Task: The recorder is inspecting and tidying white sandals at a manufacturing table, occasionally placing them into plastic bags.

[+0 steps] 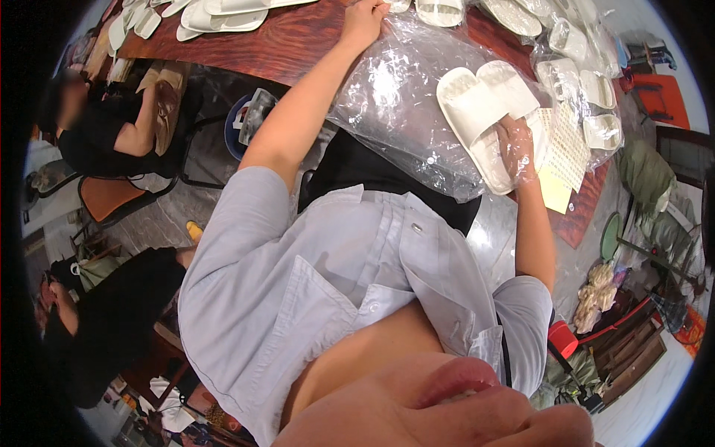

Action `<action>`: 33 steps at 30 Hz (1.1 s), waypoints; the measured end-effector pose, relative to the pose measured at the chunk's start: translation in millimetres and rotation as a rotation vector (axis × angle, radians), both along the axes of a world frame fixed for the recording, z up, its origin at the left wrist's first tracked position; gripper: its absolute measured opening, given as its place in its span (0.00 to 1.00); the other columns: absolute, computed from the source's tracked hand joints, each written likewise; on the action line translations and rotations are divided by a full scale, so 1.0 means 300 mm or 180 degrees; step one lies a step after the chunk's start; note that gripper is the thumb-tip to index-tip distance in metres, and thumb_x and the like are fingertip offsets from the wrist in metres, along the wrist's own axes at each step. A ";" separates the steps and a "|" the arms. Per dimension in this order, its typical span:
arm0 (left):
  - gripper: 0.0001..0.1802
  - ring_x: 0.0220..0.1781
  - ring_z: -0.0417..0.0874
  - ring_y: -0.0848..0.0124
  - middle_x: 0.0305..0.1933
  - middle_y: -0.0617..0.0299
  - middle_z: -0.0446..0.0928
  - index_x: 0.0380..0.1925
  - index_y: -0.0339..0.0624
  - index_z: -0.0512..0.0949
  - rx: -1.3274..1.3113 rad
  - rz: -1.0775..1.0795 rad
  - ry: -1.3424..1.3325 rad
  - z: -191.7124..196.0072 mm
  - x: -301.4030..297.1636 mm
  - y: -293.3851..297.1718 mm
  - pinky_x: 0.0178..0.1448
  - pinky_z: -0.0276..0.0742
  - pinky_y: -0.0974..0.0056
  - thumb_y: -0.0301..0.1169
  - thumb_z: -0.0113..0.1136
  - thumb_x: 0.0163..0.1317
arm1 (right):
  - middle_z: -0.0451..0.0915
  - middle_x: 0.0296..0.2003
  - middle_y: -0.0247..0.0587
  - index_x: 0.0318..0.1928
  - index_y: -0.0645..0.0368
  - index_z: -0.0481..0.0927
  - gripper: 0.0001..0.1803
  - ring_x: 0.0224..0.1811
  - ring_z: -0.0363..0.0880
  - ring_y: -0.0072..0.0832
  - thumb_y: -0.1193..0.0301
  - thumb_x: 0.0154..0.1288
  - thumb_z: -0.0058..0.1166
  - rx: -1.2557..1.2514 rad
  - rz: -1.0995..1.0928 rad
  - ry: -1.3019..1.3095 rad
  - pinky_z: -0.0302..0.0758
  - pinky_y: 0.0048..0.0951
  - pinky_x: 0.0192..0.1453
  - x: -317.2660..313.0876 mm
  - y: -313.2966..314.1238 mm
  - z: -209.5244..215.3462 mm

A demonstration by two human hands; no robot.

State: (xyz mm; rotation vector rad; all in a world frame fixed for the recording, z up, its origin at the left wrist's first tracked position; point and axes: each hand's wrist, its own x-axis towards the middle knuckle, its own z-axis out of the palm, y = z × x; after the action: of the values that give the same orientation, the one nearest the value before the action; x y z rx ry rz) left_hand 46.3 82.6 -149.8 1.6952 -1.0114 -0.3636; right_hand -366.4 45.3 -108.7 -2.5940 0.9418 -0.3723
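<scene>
A pair of white slippers (484, 104) lies side by side, soles up, inside a clear plastic bag (402, 104). The bag is crumpled and sprawls across the tabletop's near edge.

This looks like a small workshop where footwear is packed by hand. A long reddish wooden desk (298, 41) carries many white slippers (223, 16) in rows along its far edge, with more slippers already sealed in clear bags (588, 82) near its right end. A large clear plastic bag (402, 112) hangs over the near edge. Other people sit on chairs (112, 195) at the left side, and bundles of goods (596, 294) clutter the floor at right.
</scene>
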 end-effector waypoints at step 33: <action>0.40 0.81 0.50 0.33 0.76 0.41 0.60 0.75 0.75 0.68 0.0790 -0.1184 -0.2999 0.041 -0.599 0.249 0.75 0.45 0.22 0.72 0.49 0.66 | 0.86 0.36 0.61 0.46 0.69 0.87 0.13 0.38 0.83 0.51 0.81 0.66 0.51 -0.0769 -0.2455 -0.0567 0.75 0.46 0.48 -0.393 0.263 0.224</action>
State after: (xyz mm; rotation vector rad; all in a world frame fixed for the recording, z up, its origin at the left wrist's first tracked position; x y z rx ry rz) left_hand -133.5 157.2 -137.4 1.9241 -2.0502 0.1205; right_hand -484.3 124.0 -41.4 -2.2263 1.8983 -0.9388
